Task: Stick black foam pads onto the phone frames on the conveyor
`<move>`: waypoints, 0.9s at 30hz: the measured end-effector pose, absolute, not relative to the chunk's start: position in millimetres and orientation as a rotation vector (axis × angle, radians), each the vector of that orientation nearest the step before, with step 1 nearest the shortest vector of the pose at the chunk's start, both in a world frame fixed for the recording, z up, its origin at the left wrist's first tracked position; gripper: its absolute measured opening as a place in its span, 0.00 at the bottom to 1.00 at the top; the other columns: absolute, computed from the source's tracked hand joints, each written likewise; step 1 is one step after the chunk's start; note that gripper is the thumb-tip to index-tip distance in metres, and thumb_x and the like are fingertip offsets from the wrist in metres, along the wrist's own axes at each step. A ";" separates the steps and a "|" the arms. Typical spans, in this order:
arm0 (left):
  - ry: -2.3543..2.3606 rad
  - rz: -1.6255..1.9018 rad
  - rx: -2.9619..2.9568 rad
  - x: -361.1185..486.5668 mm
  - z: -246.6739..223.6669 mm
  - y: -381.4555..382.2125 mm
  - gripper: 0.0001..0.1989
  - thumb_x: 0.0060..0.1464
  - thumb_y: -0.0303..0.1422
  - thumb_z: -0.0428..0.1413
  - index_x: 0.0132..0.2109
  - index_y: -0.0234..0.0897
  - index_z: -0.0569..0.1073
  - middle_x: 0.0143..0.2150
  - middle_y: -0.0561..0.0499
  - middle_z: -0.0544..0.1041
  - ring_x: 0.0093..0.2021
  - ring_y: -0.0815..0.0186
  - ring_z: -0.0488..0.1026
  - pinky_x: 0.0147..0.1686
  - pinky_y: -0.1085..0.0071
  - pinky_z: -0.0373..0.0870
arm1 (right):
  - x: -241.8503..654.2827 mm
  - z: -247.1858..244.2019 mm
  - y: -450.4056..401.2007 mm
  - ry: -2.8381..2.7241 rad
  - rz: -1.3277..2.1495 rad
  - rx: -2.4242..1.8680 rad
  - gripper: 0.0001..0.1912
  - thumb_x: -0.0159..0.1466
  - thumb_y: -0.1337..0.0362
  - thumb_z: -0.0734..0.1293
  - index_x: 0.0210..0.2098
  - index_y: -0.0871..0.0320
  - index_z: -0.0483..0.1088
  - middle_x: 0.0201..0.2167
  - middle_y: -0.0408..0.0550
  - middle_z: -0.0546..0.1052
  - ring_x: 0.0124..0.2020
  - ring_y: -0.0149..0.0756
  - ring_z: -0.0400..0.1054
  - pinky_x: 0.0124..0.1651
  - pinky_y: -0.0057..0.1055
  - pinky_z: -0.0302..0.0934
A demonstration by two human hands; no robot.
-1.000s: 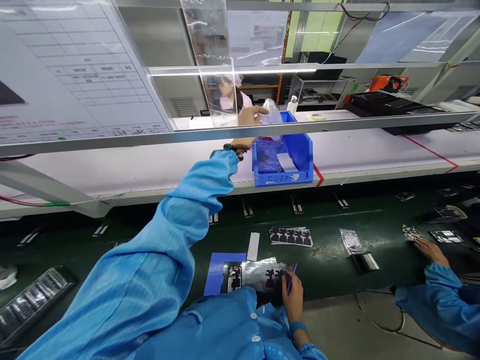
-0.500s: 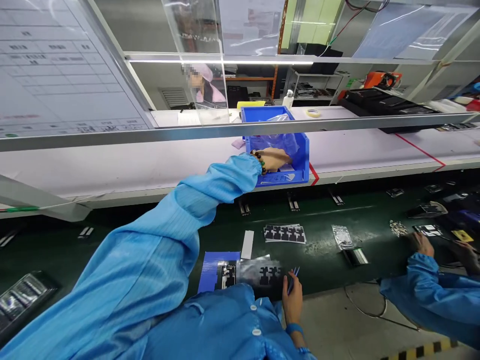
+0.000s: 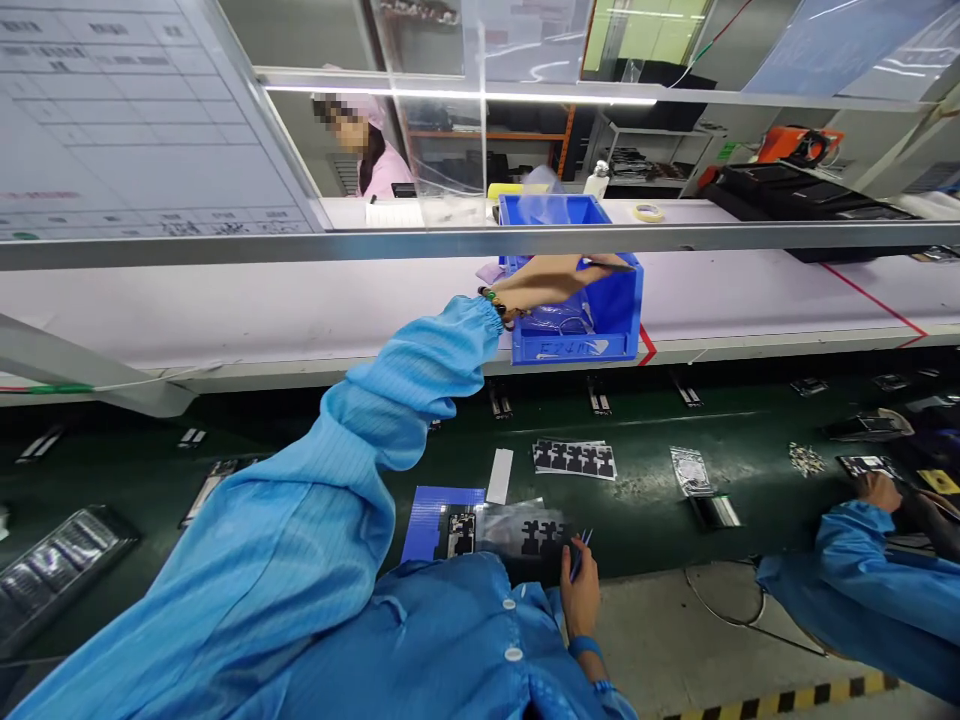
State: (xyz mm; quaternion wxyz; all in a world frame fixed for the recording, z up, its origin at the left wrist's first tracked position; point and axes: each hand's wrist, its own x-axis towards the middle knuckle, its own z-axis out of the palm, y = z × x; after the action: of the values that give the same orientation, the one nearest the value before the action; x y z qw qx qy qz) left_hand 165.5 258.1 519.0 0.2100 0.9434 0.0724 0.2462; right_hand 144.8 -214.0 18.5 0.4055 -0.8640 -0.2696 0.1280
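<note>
My left hand (image 3: 551, 280) is raised over the blue bin (image 3: 615, 347) on the white shelf, its fingers pinching a thin dark piece (image 3: 611, 264). Clear plastic bags (image 3: 559, 315) lie in the bin under that hand. Low on the green work surface, my right hand (image 3: 581, 592) holds tweezers (image 3: 584, 545), tips pointing up. Beside it lies a clear sheet with black cutouts (image 3: 541, 537). To the left, a small circuit board (image 3: 460, 532) rests on a blue pad (image 3: 431, 512).
A white strip (image 3: 499, 476) and sheets of black shapes (image 3: 574, 459) lie beyond the pad. A metal rail (image 3: 375, 244) crosses above the shelf. At right, a co-worker's hand (image 3: 879, 491) touches a board. A person in pink (image 3: 386, 175) sits behind the shelf.
My left hand has risen from inside the bin, now with a thin dark piece in its fingers. My right hand stays low with the tweezers. The view has shifted slightly.
</note>
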 end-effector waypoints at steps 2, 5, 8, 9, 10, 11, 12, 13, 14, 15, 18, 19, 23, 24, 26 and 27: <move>0.041 0.664 2.513 142.1 527.8 245.0 0.22 0.81 0.34 0.48 0.68 0.27 0.78 0.71 0.49 0.78 0.73 0.64 0.75 0.73 0.59 0.71 | 143.0 19.8 -206.1 -0.790 0.332 -2.153 0.37 0.74 0.28 0.56 0.51 0.52 0.79 0.50 0.61 0.86 0.51 0.60 0.82 0.54 0.52 0.76; -0.033 0.889 2.410 95.9 524.9 212.7 0.14 0.78 0.32 0.58 0.63 0.44 0.84 0.70 0.56 0.80 0.73 0.62 0.76 0.73 0.54 0.75 | 135.6 19.6 -188.8 -1.010 0.390 -2.094 0.36 0.76 0.30 0.55 0.51 0.52 0.79 0.49 0.61 0.86 0.50 0.58 0.82 0.56 0.53 0.76; 0.157 1.048 2.227 29.7 493.9 172.1 0.17 0.81 0.44 0.52 0.63 0.50 0.82 0.65 0.60 0.82 0.72 0.56 0.78 0.64 0.49 0.83 | 118.9 12.1 -168.6 -1.261 0.500 -2.019 0.32 0.78 0.35 0.56 0.53 0.53 0.79 0.53 0.61 0.86 0.54 0.56 0.81 0.61 0.54 0.74; 0.280 1.077 2.113 3.3 475.5 158.8 0.20 0.81 0.49 0.50 0.63 0.49 0.82 0.63 0.58 0.83 0.70 0.54 0.80 0.61 0.48 0.84 | 111.1 7.7 -161.9 -1.342 0.541 -1.989 0.30 0.79 0.38 0.57 0.55 0.53 0.79 0.56 0.60 0.86 0.57 0.55 0.80 0.64 0.55 0.73; 0.400 1.109 1.981 -24.8 452.9 146.2 0.23 0.79 0.53 0.51 0.63 0.46 0.81 0.61 0.54 0.84 0.66 0.52 0.83 0.59 0.49 0.86 | 102.6 2.5 -155.6 -1.422 0.581 -1.954 0.28 0.79 0.40 0.58 0.56 0.53 0.79 0.59 0.60 0.85 0.60 0.55 0.79 0.66 0.55 0.72; 0.534 1.110 1.845 -54.0 426.1 134.4 0.25 0.78 0.56 0.54 0.61 0.43 0.82 0.57 0.50 0.86 0.61 0.52 0.85 0.58 0.49 0.86 | 93.9 -3.2 -149.6 -1.493 0.619 -1.920 0.26 0.80 0.42 0.58 0.57 0.53 0.79 0.61 0.60 0.84 0.63 0.55 0.77 0.68 0.55 0.71; 0.709 1.092 1.715 -83.7 395.8 123.2 0.27 0.74 0.59 0.58 0.58 0.41 0.81 0.52 0.48 0.87 0.55 0.53 0.87 0.55 0.51 0.88 | 85.6 -9.0 -144.1 -1.558 0.650 -1.885 0.25 0.80 0.44 0.59 0.58 0.53 0.79 0.63 0.60 0.83 0.66 0.55 0.76 0.69 0.56 0.69; 0.900 1.054 1.619 -113.2 363.1 112.6 0.29 0.69 0.63 0.61 0.57 0.43 0.80 0.47 0.50 0.87 0.48 0.57 0.88 0.50 0.54 0.89 | 78.3 -14.7 -139.0 -1.615 0.675 -1.852 0.24 0.80 0.45 0.59 0.58 0.53 0.79 0.63 0.60 0.83 0.67 0.55 0.74 0.70 0.57 0.68; 1.039 1.032 1.569 -141.9 329.0 102.2 0.30 0.67 0.64 0.62 0.57 0.43 0.78 0.44 0.51 0.87 0.43 0.59 0.87 0.45 0.57 0.88 | 72.3 -20.1 -134.5 -1.665 0.693 -1.820 0.24 0.80 0.46 0.60 0.58 0.53 0.79 0.64 0.60 0.82 0.68 0.55 0.74 0.71 0.57 0.67; 1.149 1.016 1.535 -168.7 295.1 91.8 0.30 0.66 0.65 0.62 0.55 0.43 0.78 0.41 0.51 0.86 0.39 0.60 0.85 0.40 0.59 0.87 | 67.8 -25.0 -130.7 -1.709 0.703 -1.791 0.23 0.80 0.47 0.60 0.58 0.53 0.79 0.64 0.60 0.82 0.69 0.55 0.73 0.72 0.57 0.66; 1.418 0.941 1.475 -231.8 204.5 58.9 0.27 0.65 0.65 0.62 0.48 0.45 0.76 0.33 0.54 0.81 0.33 0.62 0.81 0.34 0.61 0.82 | 63.2 -36.5 -124.6 -1.811 0.700 -1.736 0.23 0.79 0.47 0.61 0.58 0.54 0.79 0.62 0.60 0.83 0.69 0.54 0.73 0.73 0.56 0.64; 1.490 0.909 1.463 -246.1 179.6 48.0 0.26 0.65 0.64 0.61 0.46 0.46 0.76 0.32 0.55 0.79 0.33 0.60 0.81 0.34 0.59 0.82 | 63.7 -39.3 -124.6 -1.835 0.688 -1.731 0.22 0.79 0.48 0.61 0.58 0.54 0.79 0.62 0.60 0.83 0.69 0.53 0.74 0.73 0.55 0.64; 1.718 0.790 1.445 -276.4 100.5 19.4 0.18 0.66 0.57 0.60 0.48 0.51 0.78 0.33 0.53 0.79 0.39 0.53 0.83 0.42 0.49 0.84 | 67.6 -47.0 -131.8 -1.906 0.631 -1.743 0.20 0.79 0.49 0.63 0.59 0.53 0.78 0.64 0.58 0.83 0.70 0.51 0.73 0.73 0.54 0.64; 1.762 0.768 1.454 -280.0 83.7 18.6 0.17 0.66 0.56 0.60 0.50 0.52 0.78 0.34 0.52 0.79 0.40 0.52 0.83 0.44 0.46 0.84 | 68.4 -48.9 -134.3 -1.919 0.618 -1.745 0.20 0.79 0.49 0.64 0.60 0.53 0.78 0.65 0.58 0.83 0.70 0.51 0.73 0.73 0.54 0.64; 1.836 0.745 1.496 -284.8 53.2 24.0 0.16 0.67 0.53 0.60 0.54 0.52 0.78 0.40 0.49 0.81 0.45 0.50 0.83 0.50 0.42 0.83 | 69.7 -53.1 -138.3 -1.931 0.586 -1.745 0.20 0.79 0.49 0.65 0.61 0.54 0.77 0.65 0.58 0.82 0.71 0.52 0.72 0.74 0.55 0.63; 1.866 0.747 1.532 -285.9 40.3 28.7 0.17 0.68 0.52 0.60 0.56 0.51 0.78 0.44 0.46 0.82 0.49 0.49 0.82 0.55 0.40 0.82 | 70.3 -55.0 -139.5 -1.932 0.568 -1.743 0.20 0.79 0.49 0.66 0.61 0.54 0.77 0.65 0.59 0.82 0.71 0.53 0.72 0.74 0.55 0.62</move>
State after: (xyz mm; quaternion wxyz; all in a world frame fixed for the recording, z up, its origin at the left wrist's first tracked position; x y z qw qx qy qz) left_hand -285.9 28.7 40.3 0.3022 0.5778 0.7038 0.2819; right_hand 70.3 -139.5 -55.0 0.2371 -0.6358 -0.7047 0.2073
